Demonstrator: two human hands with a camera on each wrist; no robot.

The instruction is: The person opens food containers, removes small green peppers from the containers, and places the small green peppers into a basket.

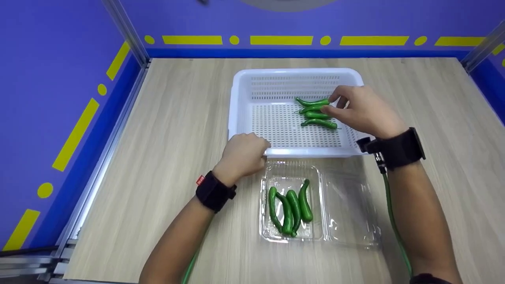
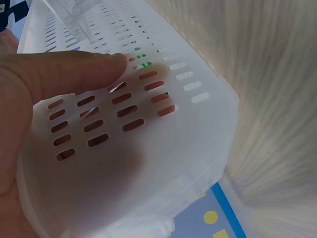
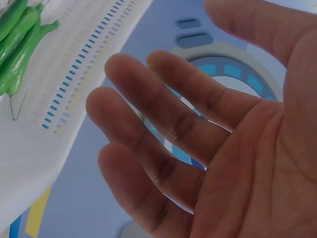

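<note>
Four green chili peppers (image 1: 317, 113) lie in a loose pile inside a white perforated basket (image 1: 244, 85), toward its far right part. The person's right hand (image 1: 365, 111) hovers just beside them on their right, fingertips at or nearly at the peppers. The right wrist view shows its fingers spread and relaxed, palm empty, gripping nothing; the head view cannot settle whether a fingertip actually touches a pepper.

The left hand (image 1: 242, 153) sits at the near edge of the basket, near its left corner. The left wrist view shows its fingers (image 2: 74, 69) lying along the slotted side wall, holding the basket steady rather than curling tightly round it.

Just below the left hand, toward the person, an open clear plastic clamshell box (image 1: 290, 173) rests on the wooden table (image 1: 165, 118). Four more green peppers (image 1: 290, 210) lie side by side in its left half; its lid (image 1: 351, 205) lies flat to the right.

Risks, as a judgement: the peppers overlap, so picking one could drag or flick a neighbour. The light clamshell could slide or tip if a wrist or trailing cable brushes it. If the left hand slips, the basket could shift.
</note>
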